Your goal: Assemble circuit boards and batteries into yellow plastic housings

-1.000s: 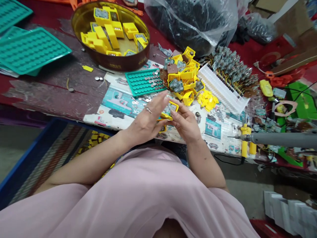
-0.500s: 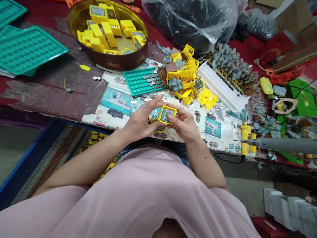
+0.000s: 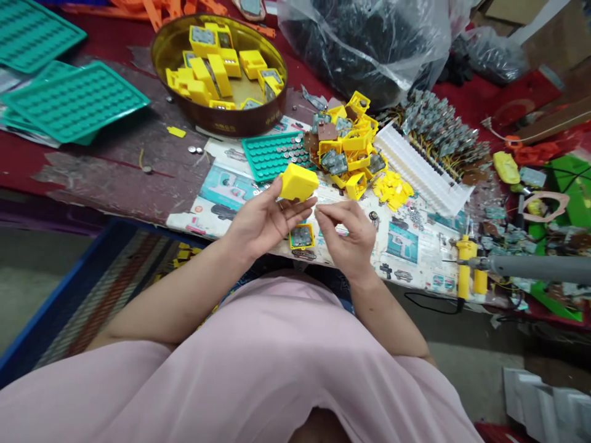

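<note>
With my left hand (image 3: 261, 223) I am holding a yellow case (image 3: 299, 182) above the front part of the table, thumb and fingers closing on its left end while other fingers are stretching out below it. The case is lying crosswise in my view, its long axis running roughly left to right with the right end dipping slightly; a smooth, closed plastic face is pointing up at my camera, and a small notch is breaking its lower edge. My right hand (image 3: 349, 237) is pinching thumb and forefinger together just beside my left fingertips; I cannot tell whether anything small is sitting between them. Below, an open case (image 3: 301, 236) is resting on the glossy printed sheet (image 3: 369, 246), squarish and yellow-rimmed, its grey insides facing up. Beyond, a dimpled teal tray (image 3: 264, 161) is carrying round metal discs, beside heaped yellow housings (image 3: 356, 141). A brown, round-walled tin (image 3: 226, 122) is holding more blocky yellow cases.
</note>
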Tool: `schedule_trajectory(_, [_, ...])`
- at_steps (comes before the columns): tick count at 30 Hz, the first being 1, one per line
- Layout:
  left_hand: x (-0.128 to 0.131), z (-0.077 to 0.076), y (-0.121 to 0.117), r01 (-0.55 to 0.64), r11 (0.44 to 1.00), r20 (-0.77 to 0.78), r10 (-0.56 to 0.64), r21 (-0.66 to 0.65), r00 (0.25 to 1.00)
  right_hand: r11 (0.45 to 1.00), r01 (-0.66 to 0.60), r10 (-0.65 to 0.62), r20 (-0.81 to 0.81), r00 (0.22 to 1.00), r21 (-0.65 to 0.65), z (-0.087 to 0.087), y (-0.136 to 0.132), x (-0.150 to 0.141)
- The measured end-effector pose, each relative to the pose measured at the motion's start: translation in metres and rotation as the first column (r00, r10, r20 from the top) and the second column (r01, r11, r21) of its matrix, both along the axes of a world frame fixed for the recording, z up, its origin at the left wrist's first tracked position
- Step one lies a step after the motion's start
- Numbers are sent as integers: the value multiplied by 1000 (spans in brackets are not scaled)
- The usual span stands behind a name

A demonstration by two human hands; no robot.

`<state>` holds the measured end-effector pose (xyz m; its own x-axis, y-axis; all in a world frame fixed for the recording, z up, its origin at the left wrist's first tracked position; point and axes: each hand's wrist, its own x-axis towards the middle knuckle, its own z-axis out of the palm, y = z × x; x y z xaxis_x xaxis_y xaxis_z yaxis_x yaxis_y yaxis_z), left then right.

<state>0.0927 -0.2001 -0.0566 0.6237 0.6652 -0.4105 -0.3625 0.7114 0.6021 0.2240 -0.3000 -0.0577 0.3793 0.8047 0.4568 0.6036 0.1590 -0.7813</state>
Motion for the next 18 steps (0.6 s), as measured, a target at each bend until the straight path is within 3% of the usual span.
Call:
schedule_trajectory(4, [5, 5, -4, 20, 997, 33, -18, -77, 999, 997, -74, 74, 121, 990, -7, -1, 2, -9])
schedule_trajectory(11, [9, 14, -5, -23, 967, 61, 39, -254, 997, 999, 27, -20, 222, 975, -28, -4, 4, -7])
schedule_trajectory(18, [14, 17, -9, -43, 965, 25, 52, -258, 998, 995, 2, 32, 334, 942, -100, -10, 4, -12])
